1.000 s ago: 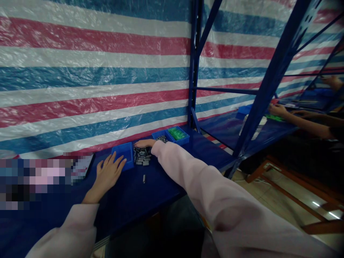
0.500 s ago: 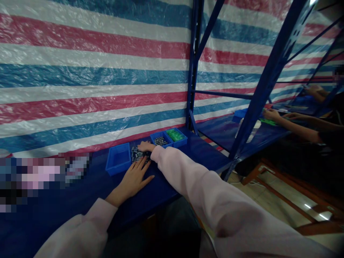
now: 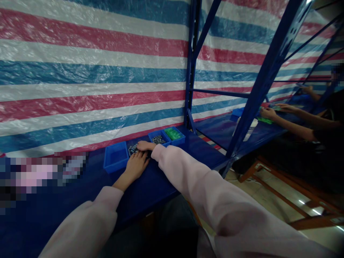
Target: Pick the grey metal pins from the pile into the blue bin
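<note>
- Read the clock with the pile as its centre: the striped sheet (image 3: 94,71) spans twelve, hung behind your work, probably as a screen.
- The blue rack (image 3: 189,79) rises toward two o'clock, its upright and braces parting your bench from the next, where a co-worker's hands (image 3: 268,114) are busy, well apart from yours.
- Your blue table (image 3: 161,184) runs under everything, with you seated or standing at six.
- Your left hand (image 3: 136,165) comes in from six o'clock, palm down, fingers long and close together; no piece shows in its grip, though its fingertips vanish at the pile's near edge.
- Your right hand (image 3: 145,145) reaches across from three, loosely bent over the pile; you cannot tell from here whether it grips anything underneath. Set so, the two hands likely keep loose pieces from spreading.
- The left tray (image 3: 116,166) sits at eight to nine, just beside the pile and showing its blue floor, within easy reach of your left hand.
- The green-filled tray (image 3: 177,142) and the middle tray (image 3: 153,133) stand side by side toward two, seemingly paired to keep kinds apart.
- Green pieces (image 3: 172,134) heap the first; tiny metallic pieces (image 3: 157,139) fill the second.
- The dark cylinders (image 3: 133,149) lie loose on the table, partly under your hands.
</note>
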Action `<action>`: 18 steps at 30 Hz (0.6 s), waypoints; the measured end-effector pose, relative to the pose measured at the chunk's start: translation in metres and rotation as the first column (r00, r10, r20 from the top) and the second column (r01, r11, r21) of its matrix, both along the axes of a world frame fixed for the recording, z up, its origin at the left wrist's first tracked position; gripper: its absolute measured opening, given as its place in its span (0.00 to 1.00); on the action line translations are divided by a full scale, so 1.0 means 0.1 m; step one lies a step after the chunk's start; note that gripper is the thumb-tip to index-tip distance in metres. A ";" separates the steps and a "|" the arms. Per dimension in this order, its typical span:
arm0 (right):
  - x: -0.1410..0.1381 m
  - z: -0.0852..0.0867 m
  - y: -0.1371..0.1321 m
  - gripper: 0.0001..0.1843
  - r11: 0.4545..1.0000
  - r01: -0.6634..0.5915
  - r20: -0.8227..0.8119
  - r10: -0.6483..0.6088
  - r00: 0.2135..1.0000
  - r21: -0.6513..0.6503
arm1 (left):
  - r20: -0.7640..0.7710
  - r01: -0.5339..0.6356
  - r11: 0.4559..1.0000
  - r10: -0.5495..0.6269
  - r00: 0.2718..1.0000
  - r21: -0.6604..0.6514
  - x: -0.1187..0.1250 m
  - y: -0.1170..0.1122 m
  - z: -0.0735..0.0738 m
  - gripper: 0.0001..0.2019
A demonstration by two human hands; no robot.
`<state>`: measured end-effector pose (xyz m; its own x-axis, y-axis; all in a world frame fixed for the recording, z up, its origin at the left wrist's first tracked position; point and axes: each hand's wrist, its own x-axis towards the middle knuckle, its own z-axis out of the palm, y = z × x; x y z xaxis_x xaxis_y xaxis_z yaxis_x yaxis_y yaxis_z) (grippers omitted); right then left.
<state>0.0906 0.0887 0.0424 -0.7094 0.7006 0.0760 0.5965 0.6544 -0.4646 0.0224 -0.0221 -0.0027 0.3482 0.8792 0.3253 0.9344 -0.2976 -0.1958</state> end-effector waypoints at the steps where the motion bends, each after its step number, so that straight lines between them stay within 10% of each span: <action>1: -0.01 0.01 -0.01 0.11 1.000 0.009 0.034 -0.009 0.999 -0.001 | 0.002 -0.002 1.000 0.002 1.000 -0.005 0.00 0.01 0.00 0.19; 8: -0.01 0.04 -0.18 0.09 0.999 0.023 0.111 -0.028 0.993 0.049 | 0.014 0.008 0.999 -0.008 1.000 -0.035 0.02 0.00 0.04 0.17; 14: 0.45 0.12 -0.43 0.20 0.954 0.046 -0.006 -0.047 0.999 0.298 | 0.234 0.247 0.969 -0.234 0.944 -0.027 -0.30 -0.26 0.46 0.17; 18: 0.95 0.19 -0.51 0.25 0.926 0.101 -0.079 -0.078 0.994 0.365 | 0.398 -0.030 0.976 -0.059 0.915 0.214 -1.01 -0.73 0.80 0.18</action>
